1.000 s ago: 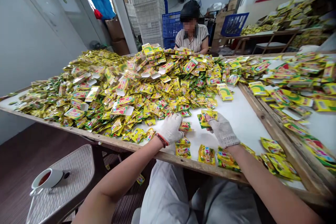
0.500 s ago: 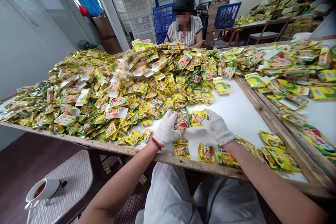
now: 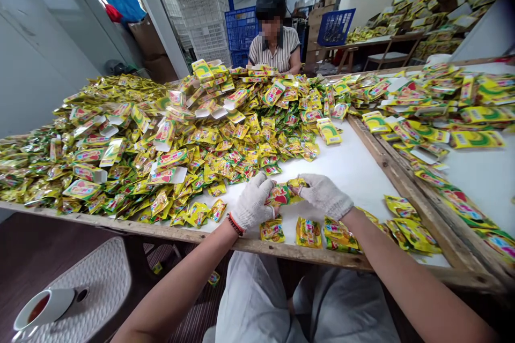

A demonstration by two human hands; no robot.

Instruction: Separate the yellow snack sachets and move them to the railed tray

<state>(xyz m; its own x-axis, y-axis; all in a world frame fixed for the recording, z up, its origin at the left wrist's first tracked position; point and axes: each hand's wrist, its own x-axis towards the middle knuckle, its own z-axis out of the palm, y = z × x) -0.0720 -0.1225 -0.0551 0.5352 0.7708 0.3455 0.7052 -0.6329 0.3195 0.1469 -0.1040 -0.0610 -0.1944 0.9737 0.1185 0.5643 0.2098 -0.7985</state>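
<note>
My left hand [image 3: 254,201], in a white knit glove, is closed on a small yellow, green and red carton [image 3: 280,194] held above the white tabletop. My right hand [image 3: 325,194], gloved too, pinches a yellow candy sachet [image 3: 296,184] at the carton's right end. Whether the sachet is partly inside the carton I cannot tell. Below my hands, near the front edge, lie a single sachet [image 3: 272,230] and another sachet [image 3: 308,232]. Several more sachets [image 3: 414,230] lie to the right, some behind my right forearm.
A large heap of sachets and cartons [image 3: 225,144] covers the table's left and middle. Wooden rails [image 3: 386,174] divide off more cartons at right. A co-worker [image 3: 276,45] sits across the table. A cup of dark drink [image 3: 42,308] stands on a stool [image 3: 96,273] at lower left.
The sachet in my right hand has come closer to the carton's right end and now overlaps it. My left hand keeps its hold on the carton. The camera view has shifted slightly.
</note>
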